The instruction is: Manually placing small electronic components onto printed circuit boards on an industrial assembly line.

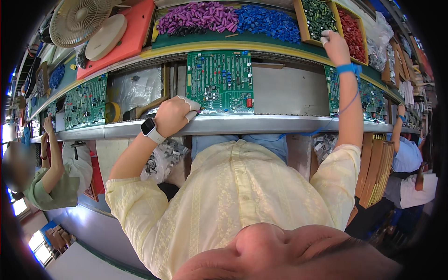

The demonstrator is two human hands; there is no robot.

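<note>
A green circuit board (220, 79) filled with small parts sits on the rail track in front of me. At its near left corner is my left hand (175, 114), fingers curled together and white covers on the fingertips. A small dark bit shows at those fingertips, too small to name. My right hand (336, 46) reaches far right over the bin of green components (318, 18). Its covered fingers are pinched at the bin's near right corner; whatever they hold, if anything, is hidden. A blue wrist strap (349, 68) with a cord circles my right wrist.
Heaps of purple components (200, 17) and blue components (268, 23) lie along the back shelf, beside a bin of red components (351, 35). More boards stand on the track, left (85, 102) and right (333, 91). A fan (79, 21) is far left. Co-workers sit both sides.
</note>
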